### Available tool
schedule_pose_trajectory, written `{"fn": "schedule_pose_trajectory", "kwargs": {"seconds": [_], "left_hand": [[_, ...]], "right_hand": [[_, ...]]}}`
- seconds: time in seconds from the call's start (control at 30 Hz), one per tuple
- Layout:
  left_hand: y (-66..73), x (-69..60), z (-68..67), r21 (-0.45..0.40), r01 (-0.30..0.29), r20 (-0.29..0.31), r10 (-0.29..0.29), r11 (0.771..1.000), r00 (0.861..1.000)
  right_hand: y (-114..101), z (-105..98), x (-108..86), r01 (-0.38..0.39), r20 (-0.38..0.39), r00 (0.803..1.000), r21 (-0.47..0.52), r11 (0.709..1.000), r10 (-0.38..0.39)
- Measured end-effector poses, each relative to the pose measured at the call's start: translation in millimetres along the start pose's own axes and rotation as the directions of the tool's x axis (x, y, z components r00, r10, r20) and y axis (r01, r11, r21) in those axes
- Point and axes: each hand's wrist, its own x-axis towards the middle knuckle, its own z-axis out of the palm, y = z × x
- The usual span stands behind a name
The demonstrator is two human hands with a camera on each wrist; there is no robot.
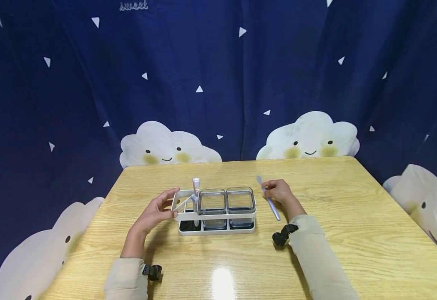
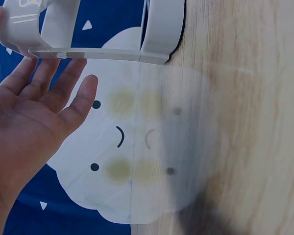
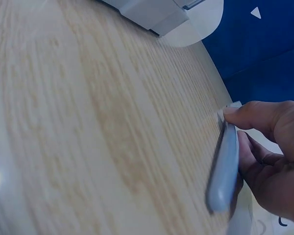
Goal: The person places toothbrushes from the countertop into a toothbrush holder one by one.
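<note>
A white toothbrush holder (image 1: 216, 216) stands upright on the table. Its left section holds two toothbrushes, one (image 1: 196, 184) standing and another (image 1: 194, 199) with its head lower; two clear square cups, left (image 1: 212, 204) and right (image 1: 240, 203), fill the rest. My left hand (image 1: 157, 210) grips the holder's left end, thumb at the front corner and fingers at the side and back. To the right of the holder, my right hand (image 1: 278, 191) pinches a bluish toothbrush (image 1: 273, 208) between thumb and fingers, close above the table. In the right wrist view its handle (image 3: 223, 171) points towards the camera.
The light wood table (image 1: 218, 254) has its far edge against a dark blue curtain (image 1: 218, 54) printed with clouds and white triangles. Black wrist cameras sit on the left (image 1: 152, 272) and right (image 1: 284, 235) sleeves.
</note>
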Motion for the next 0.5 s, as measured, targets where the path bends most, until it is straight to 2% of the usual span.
{"fn": "schedule_pose_trajectory", "kwargs": {"seconds": [0.5], "left_hand": [[-0.4,-0.1,-0.7,0.007,0.002,0.000,-0.002,1.000,1.000]], "right_hand": [[-0.3,1.0,0.0,-0.035,-0.014,0.999,0.060,0.998,0.035]]}}
